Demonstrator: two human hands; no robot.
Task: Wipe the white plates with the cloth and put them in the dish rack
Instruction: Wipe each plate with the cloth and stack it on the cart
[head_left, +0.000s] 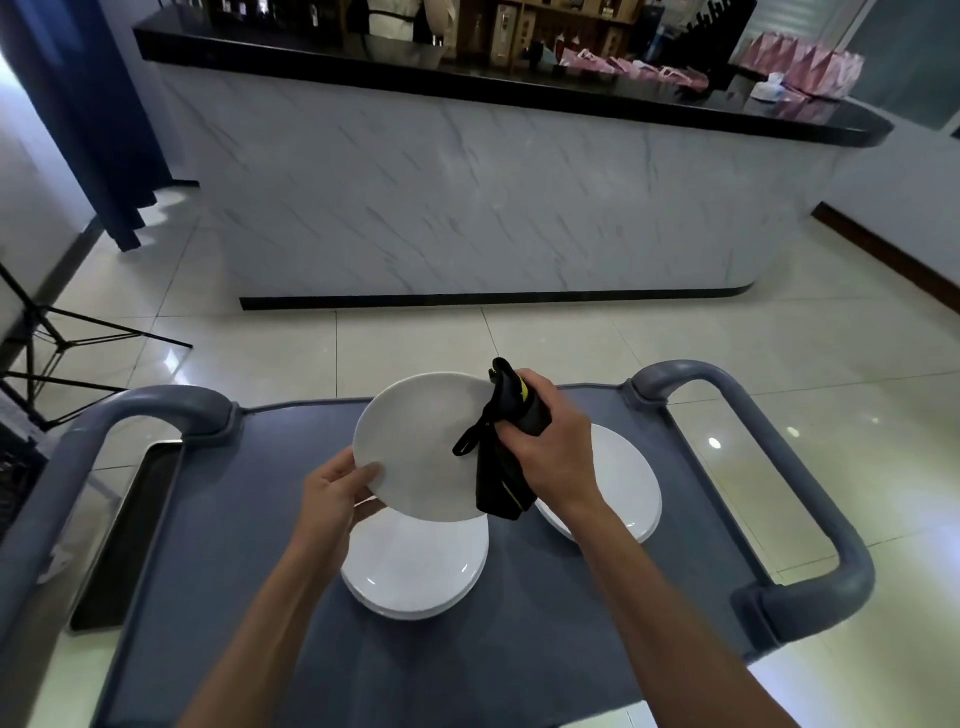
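The left hand (332, 493) is pinching the near-left rim of a round white ceramic plate (421, 447), thumb on top and fingers curled beneath, holding it tilted above the grey plastic cart tray (218, 545), face toward the camera. The right hand (545, 447) is gripping a bunched black cloth with yellow trim (506, 467), its long axis running up and down against the plate's right edge. On the tray, a stack of white plates (415, 571) is sitting under the held plate, and another white plate (623, 483) is lying just right of it.

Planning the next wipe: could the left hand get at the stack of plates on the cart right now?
Probably not yet. The left hand grips the raised plate, which hangs over the stack below; that plate must go first.
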